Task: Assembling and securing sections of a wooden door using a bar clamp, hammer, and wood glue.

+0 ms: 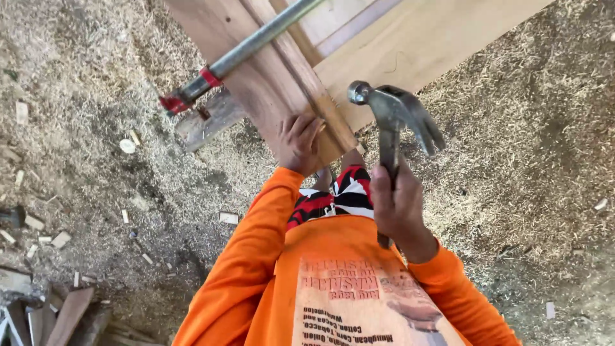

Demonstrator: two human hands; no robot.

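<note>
Sawdust-covered ground (525, 160), wood offcuts (61, 239) scattered left, bright daylight.

Orange sleeves (256, 256), red-white-black patterned shorts (339, 195), a grey steel hammer (394, 112), a red-tipped grey clamp bar (237, 57), reddish-brown and pale tan boards (410, 45), beige sawdust (77, 147).

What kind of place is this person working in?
Probably a rough carpentry yard or woodworking shed. Wood shavings cover the ground, a bar clamp grips wooden boards, and the right hand holds a claw hammer.

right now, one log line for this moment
left hand: grips wood strip | right hand: holds claw hammer raised
</note>
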